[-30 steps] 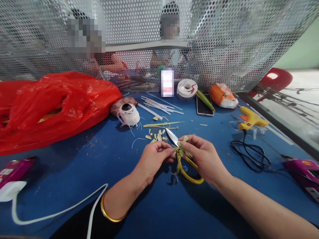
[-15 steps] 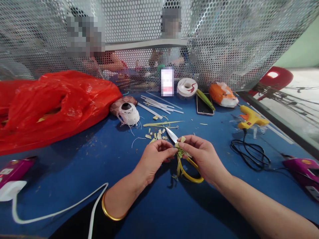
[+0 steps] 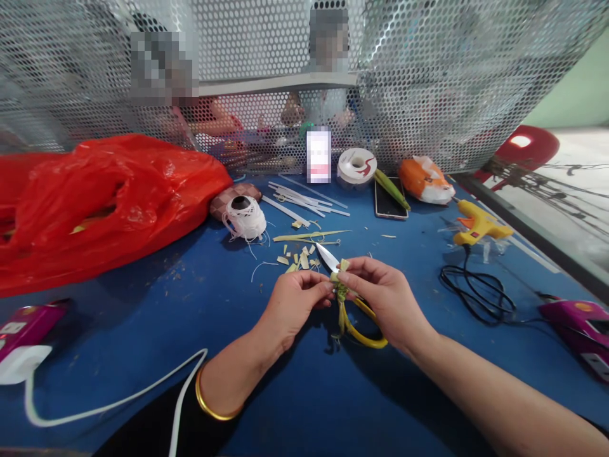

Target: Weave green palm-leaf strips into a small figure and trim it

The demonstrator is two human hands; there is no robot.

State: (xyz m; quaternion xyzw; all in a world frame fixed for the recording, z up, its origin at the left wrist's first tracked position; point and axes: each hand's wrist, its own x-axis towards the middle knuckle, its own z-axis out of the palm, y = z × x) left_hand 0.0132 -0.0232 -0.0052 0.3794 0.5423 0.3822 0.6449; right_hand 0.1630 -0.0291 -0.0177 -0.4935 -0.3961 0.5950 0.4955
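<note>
Between my two hands is a small woven piece of green leaf strips [image 3: 341,293], its loose tails hanging down. My left hand [image 3: 304,293] pinches it from the left with thumb and fingers. From the right, my right hand [image 3: 380,289] grips its upper part, where a pale strip end sticks up. Beneath the hands lie scissors with yellow handles [image 3: 366,339], blades pointing away; the hands hide their middle. Just beyond, cut leaf scraps [image 3: 304,259] are scattered, with a long pale leaf strip [image 3: 309,237] behind them.
A red plastic bag [image 3: 143,190] fills the left. White string [image 3: 246,219], glue sticks [image 3: 304,200], a ribbon spool [image 3: 356,166], a phone [image 3: 387,204] and an orange tissue pack [image 3: 423,181] stand or lie at the back. A yellow glue gun [image 3: 480,225] with a black cord lies right.
The leaf piece has shifted slightly left and turned a little, so more of its green weave shows. Both hands keep hold of it, and the left fingers have moved slightly.
</note>
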